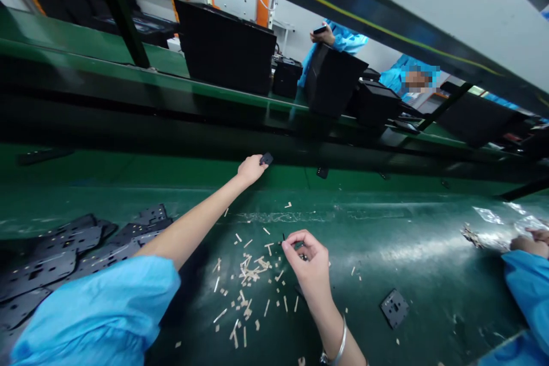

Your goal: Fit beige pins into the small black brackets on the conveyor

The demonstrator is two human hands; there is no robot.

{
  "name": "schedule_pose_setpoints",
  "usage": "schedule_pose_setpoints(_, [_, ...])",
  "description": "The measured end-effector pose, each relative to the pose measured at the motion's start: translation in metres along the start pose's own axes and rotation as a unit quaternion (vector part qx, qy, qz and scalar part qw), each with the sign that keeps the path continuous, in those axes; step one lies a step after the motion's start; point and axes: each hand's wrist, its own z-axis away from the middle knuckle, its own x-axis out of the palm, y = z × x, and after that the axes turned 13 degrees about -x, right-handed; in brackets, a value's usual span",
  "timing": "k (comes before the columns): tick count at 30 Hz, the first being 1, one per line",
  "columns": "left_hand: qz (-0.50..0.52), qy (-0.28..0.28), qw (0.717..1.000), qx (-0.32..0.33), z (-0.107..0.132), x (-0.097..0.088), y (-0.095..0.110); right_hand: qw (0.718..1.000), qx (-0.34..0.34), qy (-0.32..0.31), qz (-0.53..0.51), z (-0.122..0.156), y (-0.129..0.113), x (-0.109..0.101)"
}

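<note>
A small matte black piece point(266, 158) sits clamped in the left hand point(252, 170), the arm stretched toward twelve o'clock over a glossy green conveyor belt point(407, 246), its blue sleeve point(90, 309) bunched near the elbow. The right hand point(306, 260) curls downward, fingertips pinched together on a tiny dark bit point(302, 257) (too small to make out its shape), beside a scatter of pale tan slivers point(249, 274). At nine o'clock lies an overlapping heap of perforated black plates point(64, 246); a single square plate point(394, 309) sits at three o'clock. There, a co-worker's hand point(529, 246) rests near crumpled clear film point(489, 217). Upright black panels point(225, 46) line a second green belt point(86, 40) beyond.
</note>
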Motion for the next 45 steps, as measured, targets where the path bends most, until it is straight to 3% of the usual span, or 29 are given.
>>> schedule_pose_setpoints(2, [0.053,-0.031,0.998,0.013,0.030,-0.003,-0.004,1.000,0.002,0.009,-0.018,0.001,0.002,0.000])
schedule_pose_setpoints(6, [0.139,-0.106,0.984,0.033,0.113,-0.004,-0.021,0.997,-0.004,0.043,-0.069,0.006,-0.001,0.000])
schedule_pose_setpoints(10, [0.316,-0.231,0.920,0.016,0.181,-0.005,-0.038,0.992,-0.004,0.070,-0.109,0.012,-0.008,0.003])
schedule_pose_setpoints(13, [0.353,-0.274,0.895,0.008,0.205,-0.005,-0.042,0.991,0.010,0.051,-0.120,0.015,-0.012,0.008])
schedule_pose_setpoints(19, [0.339,-0.267,0.902,-0.003,0.217,-0.005,-0.036,0.996,0.007,0.040,-0.074,0.022,-0.016,0.011])
schedule_pose_setpoints(27, [0.283,-0.229,0.931,0.037,0.223,0.001,-0.042,0.998,-0.034,0.040,0.036,0.025,-0.023,0.012])
schedule_pose_setpoints(31, [0.283,-0.231,0.930,0.037,0.223,0.002,-0.043,0.997,-0.042,0.036,0.055,0.025,-0.022,0.014])
schedule_pose_setpoints(45, [0.252,-0.220,0.941,0.046,0.224,-0.003,-0.041,0.997,0.009,0.031,-0.072,0.023,-0.018,0.009])
